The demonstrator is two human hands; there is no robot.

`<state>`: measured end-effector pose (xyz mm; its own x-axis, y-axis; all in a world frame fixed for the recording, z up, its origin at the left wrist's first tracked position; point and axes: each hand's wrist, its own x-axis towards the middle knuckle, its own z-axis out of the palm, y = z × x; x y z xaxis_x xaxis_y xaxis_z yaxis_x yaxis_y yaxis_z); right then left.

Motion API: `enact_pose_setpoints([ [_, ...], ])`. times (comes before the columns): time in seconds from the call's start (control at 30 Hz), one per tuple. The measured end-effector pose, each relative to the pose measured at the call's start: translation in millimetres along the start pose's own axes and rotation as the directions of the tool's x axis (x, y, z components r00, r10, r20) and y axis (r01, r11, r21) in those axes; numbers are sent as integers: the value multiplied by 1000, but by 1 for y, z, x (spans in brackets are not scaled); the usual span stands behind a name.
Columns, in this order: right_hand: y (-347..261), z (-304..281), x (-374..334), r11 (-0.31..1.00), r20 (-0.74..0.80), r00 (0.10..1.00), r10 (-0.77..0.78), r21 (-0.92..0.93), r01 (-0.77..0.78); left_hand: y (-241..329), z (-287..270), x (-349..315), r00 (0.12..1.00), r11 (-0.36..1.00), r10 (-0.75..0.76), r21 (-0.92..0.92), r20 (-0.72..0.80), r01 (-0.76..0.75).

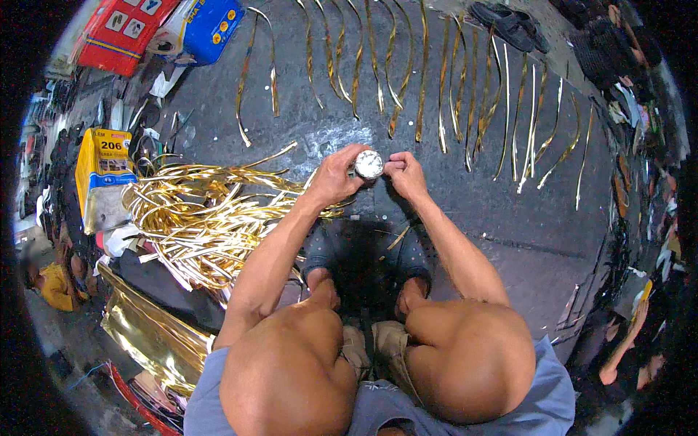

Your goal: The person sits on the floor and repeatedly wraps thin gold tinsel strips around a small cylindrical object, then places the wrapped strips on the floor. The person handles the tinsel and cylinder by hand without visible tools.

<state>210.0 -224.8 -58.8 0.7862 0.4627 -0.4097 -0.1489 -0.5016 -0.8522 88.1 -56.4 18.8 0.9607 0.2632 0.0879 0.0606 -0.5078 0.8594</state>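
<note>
One small, round object with a mottled white face (369, 165) is sitting at the fingertips of your left hand (336, 174), which is gripping it; your right hand (406, 175) is pinching narrowly just right of it, grasp unclear.

A scuffed, dark-grey, flat floor covering (509, 221) carries a whitish patch of reflected light (323, 145) near its middle. Rough grey bare floor (562, 62) borders its far right corner, where 2 black sandals (502, 23) lie; mixed dark clutter (627, 174) lines its right edge.
</note>
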Motion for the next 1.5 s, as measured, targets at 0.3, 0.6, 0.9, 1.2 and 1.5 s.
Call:
enact_pose_setpoints([
  [0.3,-76,-33,-25,813,115,973,201,535,-231,-3,-4,-6,999,997,2,74,-37,0],
  [0.6,-236,-211,-115,590,107,880,-462,778,215,-7,-1,-3,1000,997,-12,78,-4,13],
  [0.9,-374,-248,-43,607,187,638,-747,585,539,3,-11,-1,996,999,16,41,89,-20],
  [1.2,-467,-115,102,562,-105,649,-754,408,719,-76,-80,-56,842,781,-262,409,-471,472],
  [1.5,-388,44,155,487,-132,491,-861,62,871,-96,-94,-75,835,694,-188,532,-518,486],
])
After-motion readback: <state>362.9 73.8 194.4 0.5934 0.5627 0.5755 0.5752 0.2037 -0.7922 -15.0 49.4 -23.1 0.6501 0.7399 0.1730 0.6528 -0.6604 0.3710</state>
